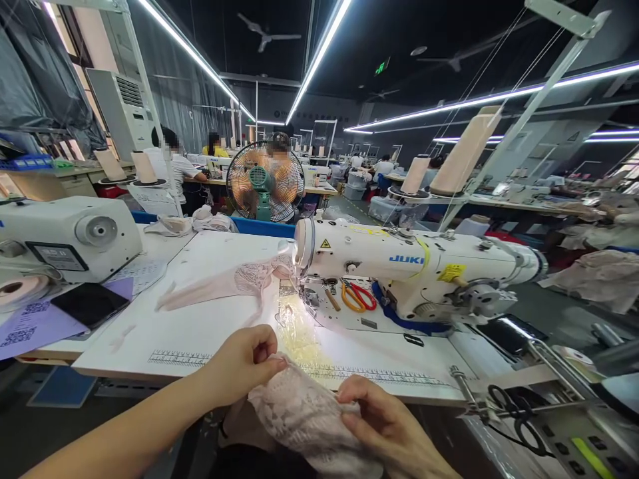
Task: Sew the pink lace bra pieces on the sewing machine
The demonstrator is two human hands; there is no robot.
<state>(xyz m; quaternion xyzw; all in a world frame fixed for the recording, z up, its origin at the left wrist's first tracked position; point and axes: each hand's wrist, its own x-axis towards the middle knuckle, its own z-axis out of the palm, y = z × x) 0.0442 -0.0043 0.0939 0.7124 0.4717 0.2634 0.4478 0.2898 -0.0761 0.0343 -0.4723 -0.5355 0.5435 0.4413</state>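
A pale pink lace fabric piece (309,419) hangs between my two hands at the front edge of the white table (200,332). My left hand (254,359) pinches its upper left edge between thumb and curled fingers. The right edge is gripped by the thumb and fingers of my right hand (374,412). Just beyond my hands stands a white sewing machine (364,249), its lamp lighting the needle area. Another pink lace garment (224,283) lies left of the needle, reaching up to the machine.
Scissors with red and orange handles (358,297) lie under the machine arm. A second machine (74,233) and a black phone (90,305) are at left. Metal fittings (539,392) stand at right. Behind the table are a fan (264,179) and several people.
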